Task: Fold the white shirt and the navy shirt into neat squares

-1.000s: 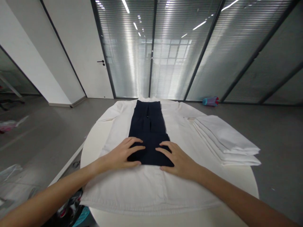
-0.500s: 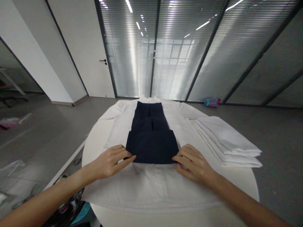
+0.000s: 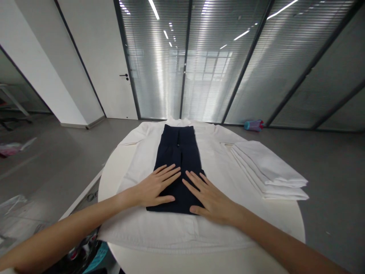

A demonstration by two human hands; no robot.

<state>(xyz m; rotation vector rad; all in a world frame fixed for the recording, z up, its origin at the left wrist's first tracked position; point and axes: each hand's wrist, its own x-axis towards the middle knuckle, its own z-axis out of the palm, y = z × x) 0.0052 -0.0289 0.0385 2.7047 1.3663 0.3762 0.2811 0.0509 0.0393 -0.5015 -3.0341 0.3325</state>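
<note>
A dark navy folded garment (image 3: 186, 154), with a band at its far end and a slit down the middle, lies on a white short-sleeved top (image 3: 221, 167). My left hand (image 3: 158, 186) rests flat on its near left part, fingers stretched out and apart. On the near right part lies my right hand (image 3: 209, 198), also flat with spread fingers. Both palms cover some of the navy cloth. The white top is spread out beneath, its collar at the far side.
Folded white cloth (image 3: 270, 163) is stacked on the right of the round white table (image 3: 292, 224). A teal basket (image 3: 98, 257) shows below the table's left edge. A blue and pink object (image 3: 253, 125) lies on the floor by the glass partition.
Both hands have let go of the navy garment's near edge corners and now lie flat on it, closer together. That edge is nearer to me.
</note>
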